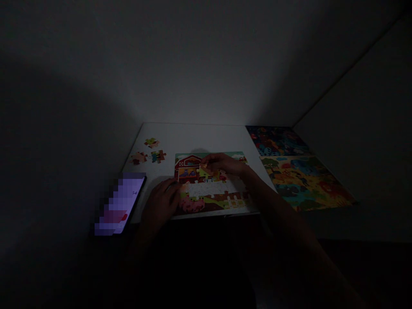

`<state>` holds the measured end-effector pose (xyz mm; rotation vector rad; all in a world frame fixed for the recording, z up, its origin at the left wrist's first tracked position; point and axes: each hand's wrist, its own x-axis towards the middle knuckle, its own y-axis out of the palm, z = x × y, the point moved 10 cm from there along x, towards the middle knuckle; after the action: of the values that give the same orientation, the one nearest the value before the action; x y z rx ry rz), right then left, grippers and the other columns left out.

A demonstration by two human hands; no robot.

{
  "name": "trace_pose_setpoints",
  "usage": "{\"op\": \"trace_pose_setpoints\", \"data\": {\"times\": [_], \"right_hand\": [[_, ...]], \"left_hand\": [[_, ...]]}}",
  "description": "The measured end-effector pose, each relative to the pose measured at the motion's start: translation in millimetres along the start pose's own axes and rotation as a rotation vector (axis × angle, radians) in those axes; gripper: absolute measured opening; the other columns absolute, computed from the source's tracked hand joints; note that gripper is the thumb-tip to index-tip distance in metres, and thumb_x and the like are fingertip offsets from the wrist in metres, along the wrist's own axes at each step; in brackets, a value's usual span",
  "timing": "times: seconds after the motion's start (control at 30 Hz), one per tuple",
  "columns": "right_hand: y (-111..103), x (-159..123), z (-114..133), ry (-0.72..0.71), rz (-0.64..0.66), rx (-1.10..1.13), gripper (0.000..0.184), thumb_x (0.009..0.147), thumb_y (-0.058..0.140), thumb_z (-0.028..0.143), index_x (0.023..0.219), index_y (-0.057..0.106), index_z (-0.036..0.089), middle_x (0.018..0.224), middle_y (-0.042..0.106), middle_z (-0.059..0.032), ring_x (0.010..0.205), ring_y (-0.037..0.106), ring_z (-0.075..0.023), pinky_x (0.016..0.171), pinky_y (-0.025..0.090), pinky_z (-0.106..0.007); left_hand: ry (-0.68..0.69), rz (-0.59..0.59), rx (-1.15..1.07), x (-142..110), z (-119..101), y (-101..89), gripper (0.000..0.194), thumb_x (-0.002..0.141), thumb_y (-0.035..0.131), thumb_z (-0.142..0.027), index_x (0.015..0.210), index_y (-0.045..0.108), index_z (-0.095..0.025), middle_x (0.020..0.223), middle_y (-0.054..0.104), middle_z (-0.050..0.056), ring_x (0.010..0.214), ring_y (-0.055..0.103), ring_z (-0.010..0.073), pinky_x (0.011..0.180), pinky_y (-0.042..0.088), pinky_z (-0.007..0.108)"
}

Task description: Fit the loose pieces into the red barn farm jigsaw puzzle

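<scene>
A farm jigsaw puzzle [209,182] lies on the white table [189,137], with a red barn at its upper left and a pale unfilled patch [206,189] in its middle. My right hand [222,163] reaches over the puzzle's top, its fingertips pinching a small yellow-orange jigsaw piece [205,168] above the barn's right side. My left hand [161,201] rests at the puzzle's lower left edge, with nothing visible in it. Several loose jigsaw pieces [151,143] lie on the table's far left.
A phone [120,204] with a lit, blurred screen lies at the table's near left corner. Two more colourful jigsaw puzzles [304,182] lie at the right, past the table's edge. Walls rise behind and to the right. The room is dim.
</scene>
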<state>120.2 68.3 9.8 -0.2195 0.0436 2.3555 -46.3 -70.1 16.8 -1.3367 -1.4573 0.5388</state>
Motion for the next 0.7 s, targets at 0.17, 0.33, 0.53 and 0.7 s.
{"op": "trace_pose_setpoints", "data": {"times": [0.17, 0.33, 0.53, 0.7], "right_hand": [[4.2, 10.2, -0.9, 0.035, 0.038, -0.051, 0.035, 0.066, 0.070, 0.017, 0.101, 0.075, 0.020, 0.097, 0.073, -0.0019, 0.081, 0.061, -0.0145, 0.071, 0.049, -0.025], [2.9, 13.0, -5.0, -0.009, 0.021, 0.019, 0.038, 0.066, 0.069, 0.015, 0.103, 0.074, 0.021, 0.099, 0.072, -0.0011, 0.084, 0.061, -0.0136, 0.074, 0.048, -0.025], [0.1, 11.1, -11.3, -0.040, 0.004, 0.078, 0.031, 0.063, 0.073, 0.013, 0.093, 0.072, 0.020, 0.093, 0.070, -0.0002, 0.082, 0.061, -0.0129, 0.074, 0.048, -0.025], [10.0, 8.1, -8.7, -0.060, 0.083, 0.047, 0.030, 0.068, 0.074, 0.017, 0.098, 0.070, 0.019, 0.093, 0.070, -0.0008, 0.080, 0.062, -0.0129, 0.073, 0.050, -0.026]], "left_hand": [[0.009, 0.002, -0.014, -0.3, -0.7, -0.6, 0.036, 0.097, 0.041, -0.031, 0.114, 0.070, -0.019, 0.128, 0.065, 0.011, 0.117, 0.061, 0.0262, 0.102, 0.051, 0.046], [0.005, -0.019, -0.022, -1.4, 0.0, -2.4, 0.034, 0.097, 0.043, -0.030, 0.115, 0.069, -0.021, 0.127, 0.066, 0.010, 0.117, 0.061, 0.0264, 0.101, 0.052, 0.048], [0.030, -0.032, 0.010, 0.0, -4.6, -5.9, 0.035, 0.098, 0.041, -0.031, 0.114, 0.069, -0.019, 0.126, 0.066, 0.010, 0.116, 0.062, 0.0253, 0.101, 0.052, 0.046], [0.010, -0.009, 0.013, 0.5, -2.5, -3.2, 0.033, 0.097, 0.044, -0.030, 0.113, 0.070, -0.020, 0.125, 0.067, 0.010, 0.116, 0.062, 0.0254, 0.101, 0.052, 0.045]]}}
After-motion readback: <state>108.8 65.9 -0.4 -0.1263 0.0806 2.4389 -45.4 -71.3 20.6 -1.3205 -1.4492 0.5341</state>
